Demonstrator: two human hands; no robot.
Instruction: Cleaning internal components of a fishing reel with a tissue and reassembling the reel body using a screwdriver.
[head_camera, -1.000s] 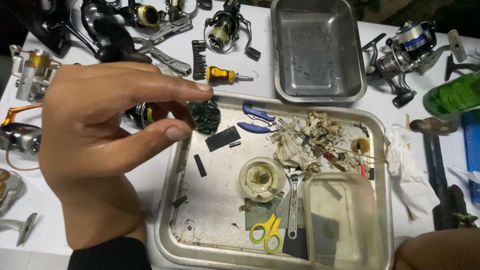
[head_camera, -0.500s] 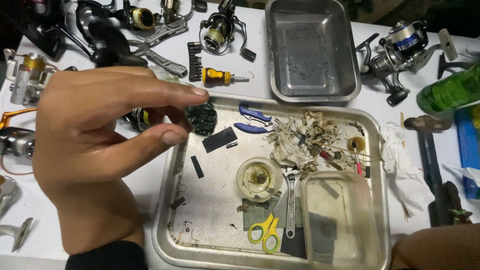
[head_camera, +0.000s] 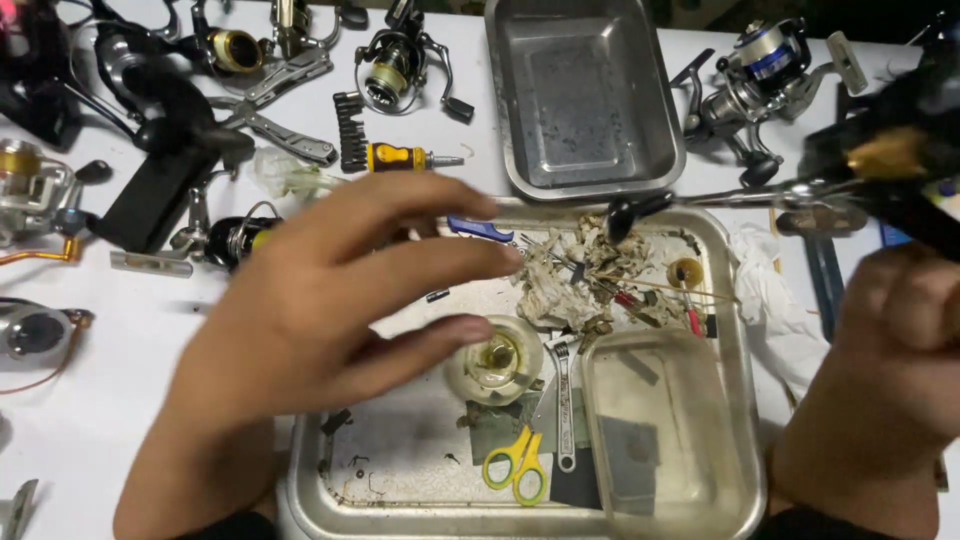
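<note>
Fingers (head_camera: 440, 262) of L hand (head_camera: 310, 330) spread loosely, thumb and index apart w/ a clear gap, nothing held; hand hovers blurred over the near-left part of the big steel tray (head_camera: 735, 300). Can't tell if any fingertip touches what lies below. R hand (head_camera: 890, 370) closed into a fist, gripping a dark fishing reel (head_camera: 900, 150) w/ gold spool; reel is motion-blurred, its long crank arm (head_camera: 700, 200) sticking out toward the L fingers and ending in a black knob over the tray's far edge.

Just below the L fingertips: round clear cup (head_camera: 495, 358) w/ yellowish residue, sitting in the tray. Beside it, toward the R hand, a small wrench (head_camera: 566, 400) lying lengthwise; nearer the wrist side, yellow-handled scissors (head_camera: 518, 462). Past the fingertips, a wad of dirty tissue (head_camera: 580, 275) w/ small bits and a red-handled tool mixed in. Blue-handled pliers (head_camera: 480, 228) peek out just beyond the index finger. Clear rectangular plastic tub (head_camera: 665, 430) fills the tray corner by the R wrist.

Outside the tray, beyond the L fingers: yellow-black screwdriver (head_camera: 400, 158) next to a black bit strip, a multitool (head_camera: 280, 100), several spinning reels. Farther off, an empty steel pan (head_camera: 585, 95), and another reel (head_camera: 760, 70) w/ blue spool near the R hand. White table (head_camera: 130, 400) under it all.
</note>
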